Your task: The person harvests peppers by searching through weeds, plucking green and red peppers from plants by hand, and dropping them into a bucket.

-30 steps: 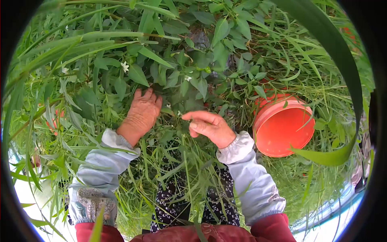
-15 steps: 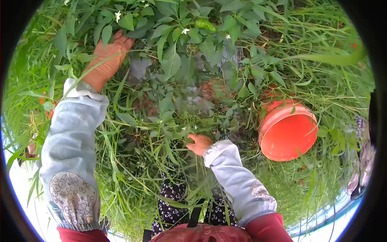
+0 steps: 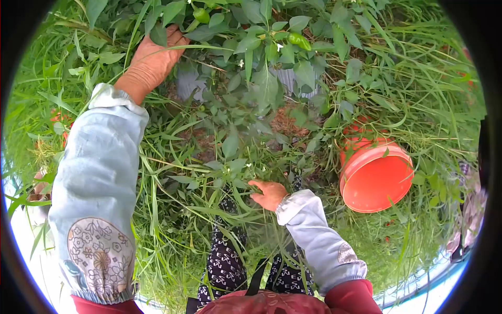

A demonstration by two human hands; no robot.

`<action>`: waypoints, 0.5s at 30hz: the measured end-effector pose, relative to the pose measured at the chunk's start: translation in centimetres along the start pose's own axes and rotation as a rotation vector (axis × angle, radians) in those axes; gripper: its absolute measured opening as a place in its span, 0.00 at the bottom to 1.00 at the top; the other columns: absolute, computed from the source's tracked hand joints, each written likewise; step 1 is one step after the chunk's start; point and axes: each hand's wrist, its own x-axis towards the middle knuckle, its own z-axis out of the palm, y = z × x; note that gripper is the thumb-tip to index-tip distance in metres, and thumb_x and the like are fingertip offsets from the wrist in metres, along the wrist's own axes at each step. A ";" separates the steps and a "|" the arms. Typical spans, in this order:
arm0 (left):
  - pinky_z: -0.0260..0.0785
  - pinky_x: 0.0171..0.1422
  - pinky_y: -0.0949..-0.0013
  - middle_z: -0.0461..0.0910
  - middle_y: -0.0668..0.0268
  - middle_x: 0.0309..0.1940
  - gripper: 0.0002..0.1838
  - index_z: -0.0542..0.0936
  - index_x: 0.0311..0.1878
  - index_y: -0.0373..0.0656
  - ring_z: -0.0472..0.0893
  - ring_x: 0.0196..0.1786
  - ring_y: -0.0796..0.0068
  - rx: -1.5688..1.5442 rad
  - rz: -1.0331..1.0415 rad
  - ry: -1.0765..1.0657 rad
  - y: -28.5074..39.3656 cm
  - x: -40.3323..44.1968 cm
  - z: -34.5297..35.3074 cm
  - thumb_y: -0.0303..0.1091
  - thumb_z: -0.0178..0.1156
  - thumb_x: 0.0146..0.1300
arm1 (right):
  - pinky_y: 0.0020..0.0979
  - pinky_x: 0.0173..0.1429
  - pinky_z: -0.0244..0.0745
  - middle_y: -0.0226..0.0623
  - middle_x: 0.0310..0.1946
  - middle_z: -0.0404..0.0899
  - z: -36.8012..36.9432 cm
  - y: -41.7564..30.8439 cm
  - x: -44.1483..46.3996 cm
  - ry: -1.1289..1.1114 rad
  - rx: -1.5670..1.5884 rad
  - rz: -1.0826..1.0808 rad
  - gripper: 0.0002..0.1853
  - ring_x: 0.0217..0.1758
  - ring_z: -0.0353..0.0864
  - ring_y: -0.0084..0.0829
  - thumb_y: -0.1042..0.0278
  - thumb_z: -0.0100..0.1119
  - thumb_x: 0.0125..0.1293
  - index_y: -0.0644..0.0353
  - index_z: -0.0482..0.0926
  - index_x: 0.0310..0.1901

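Left hand (image 3: pixel 158 58) at half past ten, reaching in among the leaves of the pepper plant (image 3: pixel 265 86). Back of it toward me, fingers bent, tips lost behind foliage; I cannot tell whether they pinch anything. Right hand (image 3: pixel 269 195) lower and nearer me, just off centre toward five o'clock, above the low greenery. Its thumb and forefinger stand parted, pointing toward nine. The other fingers are out of sight, so I cannot tell whether they close on something.

Plant spreads across the top, from eleven to one. A long green pepper (image 3: pixel 299 41) hangs on it between twelve and one, well apart from both hands. A rounder green pepper (image 3: pixel 201 15) shows between eleven and twelve, near my left fingers, to their upper right. White flower (image 3: pixel 241 63) just short of twelve, among the leaves.

Below the leaves, toward twelve, patches of grey sheeting (image 3: pixel 191 86) and a brown patch of ground (image 3: pixel 287 121).

Orange-red bucket (image 3: pixel 376 180) just past three, tipped so its mouth faces me, grass around it; well apart from my right hand.

Pale blue sleeves (image 3: pixel 99 162) on both forearms, the left with a flowered patch (image 3: pixel 100 256) at eight. My patterned trousers (image 3: pixel 225 261) at six, grass blades across them.
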 end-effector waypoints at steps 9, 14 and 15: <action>0.60 0.62 0.54 0.74 0.64 0.53 0.23 0.72 0.54 0.43 0.68 0.61 0.65 -0.132 0.425 0.150 3.5 -2.6 -2.5 0.34 0.52 0.51 | 0.37 0.56 0.68 0.43 0.51 0.75 -0.6 -1.0 -0.2 -0.047 0.003 -0.014 0.24 0.52 0.74 0.43 0.56 0.50 0.61 0.51 0.66 0.60; 0.65 0.58 0.58 0.77 0.55 0.47 0.19 0.75 0.47 0.38 0.73 0.56 0.62 -0.381 0.633 -0.193 9.1 -4.5 -1.7 0.34 0.53 0.51 | 0.37 0.57 0.68 0.42 0.52 0.74 -0.2 -1.1 -0.6 -0.039 0.032 -0.079 0.25 0.52 0.74 0.42 0.57 0.50 0.62 0.53 0.64 0.60; 0.66 0.55 0.58 0.77 0.54 0.44 0.18 0.76 0.46 0.37 0.74 0.52 0.62 -0.407 0.376 -0.424 10.8 -4.5 0.0 0.36 0.54 0.53 | 0.37 0.57 0.68 0.43 0.53 0.73 -0.5 -1.4 -0.8 -0.065 -0.002 -0.074 0.26 0.53 0.74 0.42 0.57 0.51 0.61 0.54 0.64 0.61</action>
